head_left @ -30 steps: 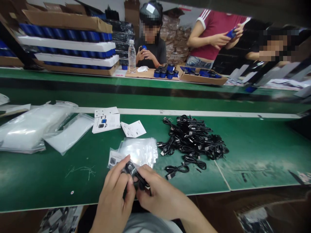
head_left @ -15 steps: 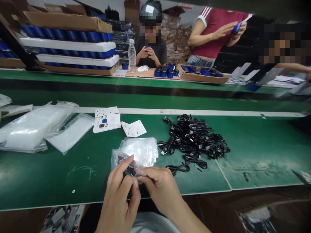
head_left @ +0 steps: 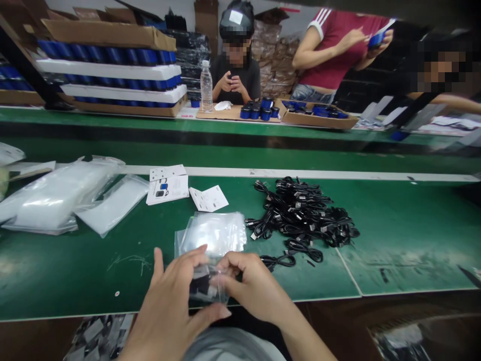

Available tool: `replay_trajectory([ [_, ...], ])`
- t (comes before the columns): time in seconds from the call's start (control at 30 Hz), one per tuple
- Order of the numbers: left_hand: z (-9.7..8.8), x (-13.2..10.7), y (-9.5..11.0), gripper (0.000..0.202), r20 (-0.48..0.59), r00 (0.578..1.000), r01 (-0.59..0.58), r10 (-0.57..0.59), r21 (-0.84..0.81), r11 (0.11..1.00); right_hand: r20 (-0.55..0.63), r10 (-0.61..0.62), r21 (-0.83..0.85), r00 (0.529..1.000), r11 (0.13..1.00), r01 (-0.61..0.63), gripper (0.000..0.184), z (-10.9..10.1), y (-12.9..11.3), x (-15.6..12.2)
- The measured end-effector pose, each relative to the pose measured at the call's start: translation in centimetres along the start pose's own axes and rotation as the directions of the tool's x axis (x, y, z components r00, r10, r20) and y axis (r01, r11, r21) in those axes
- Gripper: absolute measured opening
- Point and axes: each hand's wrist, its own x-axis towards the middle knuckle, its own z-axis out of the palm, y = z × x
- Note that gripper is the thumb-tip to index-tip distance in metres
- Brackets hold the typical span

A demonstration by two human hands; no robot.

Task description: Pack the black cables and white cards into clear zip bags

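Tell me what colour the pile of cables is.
The cables are black, which shows clearly in the head view.

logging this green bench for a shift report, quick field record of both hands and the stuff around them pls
left hand: cupped against a clear plastic zip bag, fingers spread
right hand: curled over the same bag, pinching it
bag contents: dark coiled cable, blurred through the plastic
nearby: stack of clear plastic bags; tangled pile of black USB cables
rest: white printed cards; green workbench; co-worker in a red t-shirt holding a blue item
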Motion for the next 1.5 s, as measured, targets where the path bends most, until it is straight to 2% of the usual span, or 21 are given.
replay_trajectory([
  [0.03,-0.5,0.3,-0.3,0.052,0.06,0.997,0.046,-0.045,-0.007,0.999,0.054,0.008,0.041,0.999,0.999,-0.011,0.005,-0.2,-0.1,-0.1],
  [0.1,-1.2,0.9,-0.5,0.057,0.184,0.974,0.141,-0.128,-0.056,0.988,0.137,0.012,0.115,0.991,0.993,-0.028,0.007,-0.4,-0.2,-0.1],
  [0.17,-1.6,1.2,-0.3,0.043,0.263,0.947,0.222,-0.182,-0.131,0.966,0.157,0.006,0.17,0.988,0.985,-0.033,0.014,-0.5,-0.3,-0.3],
  [0.23,-1.6,1.3,0.0,0.029,0.281,0.936,0.271,-0.215,-0.183,0.945,0.097,-0.036,0.165,0.995,0.986,0.019,0.021,-0.7,-0.5,-0.6],
  [0.33,-1.3,1.1,0.3,0.019,0.288,0.92,0.324,-0.265,-0.185,0.928,0.031,-0.17,0.01,0.985,0.986,0.169,0.021,-1.2,-0.8,-1.3],
  [0.43,-1.1,1.0,0.3,0.019,0.329,0.899,0.366,-0.29,-0.2,0.909,0.132,-0.208,-0.184,0.969,0.956,0.23,0.023,-1.8,-1.1,-1.8],
  [0.53,-1.0,1.1,0.4,0.019,0.417,0.875,0.382,-0.247,-0.28,0.881,0.201,-0.214,-0.345,0.956,0.898,0.273,0.014,-2.3,-1.3,-1.8],
  [0.67,-0.9,1.0,0.0,0.022,0.506,0.846,0.443,-0.169,-0.489,0.752,0.302,-0.235,-0.407,0.924,0.845,0.348,0.003,-2.6,-1.5,-1.7],
  [0.73,-0.8,0.8,-0.4,0.025,0.498,0.86,0.441,-0.112,-0.614,0.655,0.32,-0.237,-0.367,0.917,0.861,0.351,0.003,-2.7,-1.5,-1.7],
  [0.8,-0.6,0.6,-0.7,0.021,0.464,0.884,0.403,-0.06,-0.689,0.602,0.305,-0.236,-0.329,0.923,0.883,0.334,0.006,-2.7,-1.5,-1.8],
  [0.87,-0.4,0.4,-0.7,0.022,0.425,0.903,0.365,-0.06,-0.687,0.629,0.288,-0.231,-0.313,0.929,0.894,0.319,0.006,-2.7,-1.5,-1.8],
  [0.97,-0.1,0.3,-0.4,0.029,0.377,0.916,0.355,-0.134,-0.613,0.706,0.279,-0.219,-0.326,0.935,0.894,0.306,0.006,-2.7,-1.4,-1.9],
  [1.07,0.0,0.3,0.1,0.033,0.318,0.932,0.334,-0.172,-0.578,0.745,0.222,-0.196,-0.334,0.955,0.905,0.263,0.01,-2.8,-1.5,-1.9],
  [1.17,-0.2,0.3,0.3,0.032,0.262,0.949,0.299,-0.176,-0.569,0.766,0.153,-0.177,-0.273,0.972,0.938,0.213,0.011,-2.8,-1.3,-1.9],
  [1.23,-0.3,0.2,0.4,0.028,0.228,0.941,0.338,-0.251,-0.581,0.74,0.085,-0.161,-0.211,0.983,0.962,0.176,0.011,-2.5,-0.9,-1.8],
  [1.33,-0.5,0.0,0.2,0.025,0.183,0.898,0.426,-0.399,-0.587,0.689,-0.053,-0.087,-0.011,0.995,0.996,0.087,0.008,-1.7,0.0,-1.7],
  [1.37,-0.5,-0.1,0.1,0.026,0.171,0.894,0.432,-0.413,-0.57,0.699,-0.089,-0.055,0.078,0.995,0.995,0.062,0.007,-1.4,0.3,-1.7],
  [1.43,-0.4,-0.2,-0.4,0.03,0.152,0.913,0.4,-0.379,-0.52,0.755,-0.133,-0.014,0.214,0.991,0.976,0.043,0.014,-0.9,0.8,-1.6],
  [1.5,-0.3,-0.2,-0.9,0.031,0.138,0.933,0.356,-0.331,-0.473,0.806,-0.151,-0.02,0.264,0.988,0.963,0.06,0.02,-0.7,1.0,-1.6],
])
